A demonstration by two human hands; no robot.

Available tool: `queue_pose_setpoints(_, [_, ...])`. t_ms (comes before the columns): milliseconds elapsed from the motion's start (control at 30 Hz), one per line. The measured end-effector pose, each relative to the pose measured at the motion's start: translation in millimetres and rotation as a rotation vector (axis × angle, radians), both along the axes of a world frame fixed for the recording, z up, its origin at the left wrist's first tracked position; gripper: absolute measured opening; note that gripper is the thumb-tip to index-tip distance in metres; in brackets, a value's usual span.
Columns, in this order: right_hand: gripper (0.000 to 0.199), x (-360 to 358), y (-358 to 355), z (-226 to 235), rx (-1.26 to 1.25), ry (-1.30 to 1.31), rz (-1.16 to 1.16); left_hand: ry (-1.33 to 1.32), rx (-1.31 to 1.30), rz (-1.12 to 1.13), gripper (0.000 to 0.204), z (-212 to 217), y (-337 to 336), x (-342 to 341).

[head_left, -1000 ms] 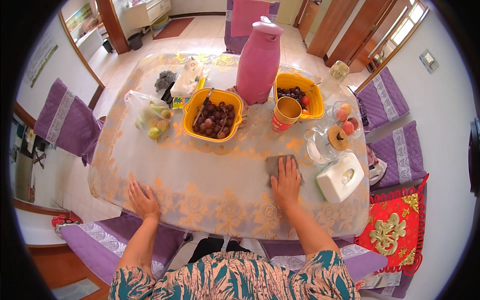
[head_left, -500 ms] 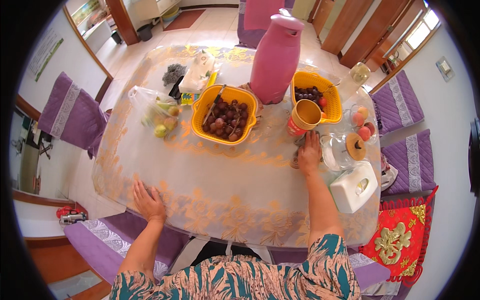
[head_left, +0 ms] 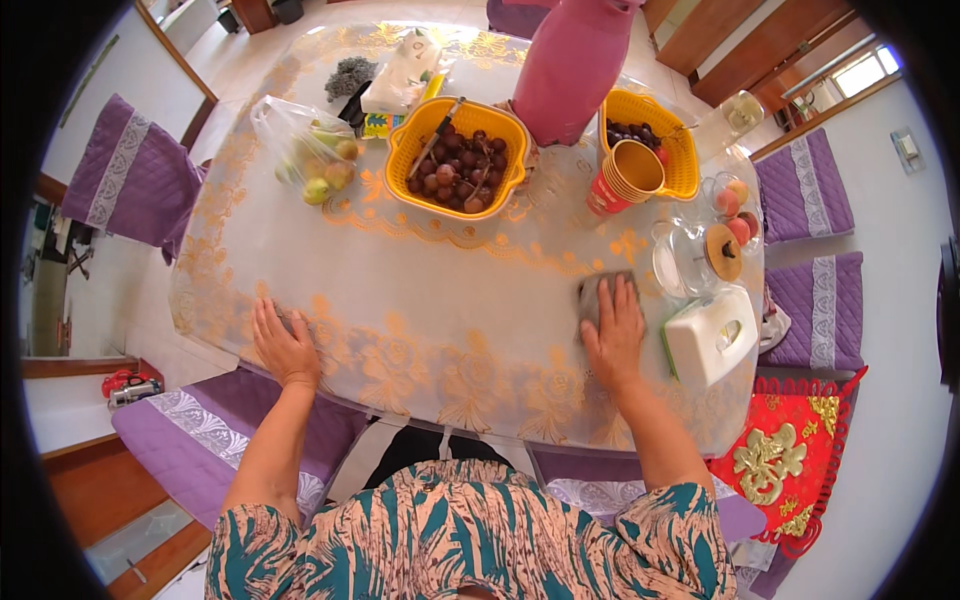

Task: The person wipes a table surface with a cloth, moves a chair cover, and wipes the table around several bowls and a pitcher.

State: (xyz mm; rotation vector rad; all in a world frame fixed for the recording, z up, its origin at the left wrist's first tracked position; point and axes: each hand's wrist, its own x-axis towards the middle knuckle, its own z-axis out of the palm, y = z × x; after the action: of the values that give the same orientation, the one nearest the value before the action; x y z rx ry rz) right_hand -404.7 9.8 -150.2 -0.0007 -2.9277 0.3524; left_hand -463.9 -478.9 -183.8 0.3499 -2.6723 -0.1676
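Note:
My right hand (head_left: pixel 614 335) presses a small grey-brown cloth (head_left: pixel 590 298) onto the patterned tablecloth (head_left: pixel 450 290), its fingers spread over the fabric. The cloth's edges show past the fingertips and on the thumb side. To the right of that hand, close by, lies a white tissue box (head_left: pixel 708 335). My left hand (head_left: pixel 286 345) rests flat near the table's left front edge, fingers stretched out and holding nothing that I can see.
Yellow baskets of grapes (head_left: pixel 458 165) and of mixed fruit (head_left: pixel 680 150), stacked paper cups (head_left: pixel 626 178) and a pink thermos (head_left: pixel 575 75) stand farther back. A bag of fruit (head_left: pixel 318 165) is at left. A glass teapot (head_left: pixel 685 262) stands at right. Purple-covered chairs (head_left: pixel 810 190) surround the table.
My right hand has drawn the cloth toward me, away from the paper cups. My left hand stays resting at the table edge. The view has tilted down a little.

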Motion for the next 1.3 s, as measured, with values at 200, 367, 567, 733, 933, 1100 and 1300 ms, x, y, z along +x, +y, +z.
queue_pose_setpoints(200, [0.075,137.4,-26.1,29.3,-0.070,-0.242,0.007,-0.003,0.042,-0.005,0.055,-1.9,-0.1,-1.4])
queue_pose_setpoints(367, [0.080,148.6,-11.6,27.7,-0.071,-0.221,-0.113,-0.024,0.019,0.014,0.055,-2.2,1.2,-1.8])
queue_pose_setpoints(567, [0.079,55.3,-8.2,10.3,-0.025,-0.059,-0.140,-0.028,-0.022,0.032,0.055,-3.2,-1.6,-0.4])
queue_pose_setpoints(733, [0.079,-18.3,-1.1,-7.8,0.018,0.091,-0.165,-0.032,-0.020,0.015,0.055,-8.0,-6.7,-1.4])
queue_pose_setpoints(933, [0.080,-67.0,-19.4,-31.5,0.104,0.119,-0.349,-0.047,0.022,0.030,0.055,3.0,4.7,-1.0])
queue_pose_setpoints(1100, [0.078,-76.7,-97.0,-23.2,0.030,0.118,-0.141,-0.059,0.019,0.056,0.055,5.7,4.5,0.2])
queue_pose_setpoints(1300, [0.074,-105.8,-142.4,-5.8,-0.082,0.053,0.086,-0.018,0.044,0.025,0.056,6.2,6.8,-0.7])
